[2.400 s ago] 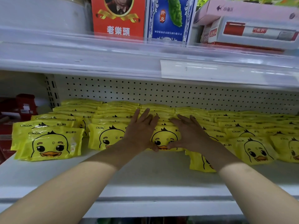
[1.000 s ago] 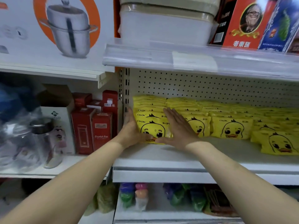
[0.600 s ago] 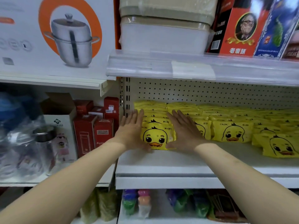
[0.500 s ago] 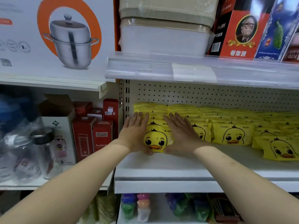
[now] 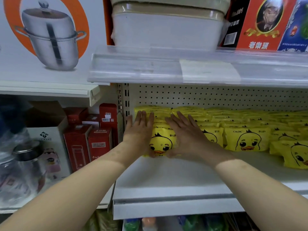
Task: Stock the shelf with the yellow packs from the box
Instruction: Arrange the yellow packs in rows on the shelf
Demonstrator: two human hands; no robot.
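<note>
Rows of yellow packs (image 5: 246, 139) with duck faces lie overlapping on the white shelf (image 5: 166, 180), running back to the pegboard wall (image 5: 208, 97). The leftmost row sits just beside the shelf's upright, and its front pack (image 5: 160, 142) is flanked by both hands. The left hand (image 5: 139, 132) lies flat against the pack's left side, fingers straight and close together, gripping nothing. The right hand (image 5: 186, 135) is just as flat on the other side, its palm partly over the neighbouring row. From where I stand this looks like squaring up: a row pressed into line, not a fresh pack going in. The box is nowhere in sight. Bare shelf shows in front of the rows, so I'd judge more stock could fit. The next move would call for lifting both palms away and turning to wherever the box is for more. Red cartons (image 5: 98, 142) fill the bay to the left.
</note>
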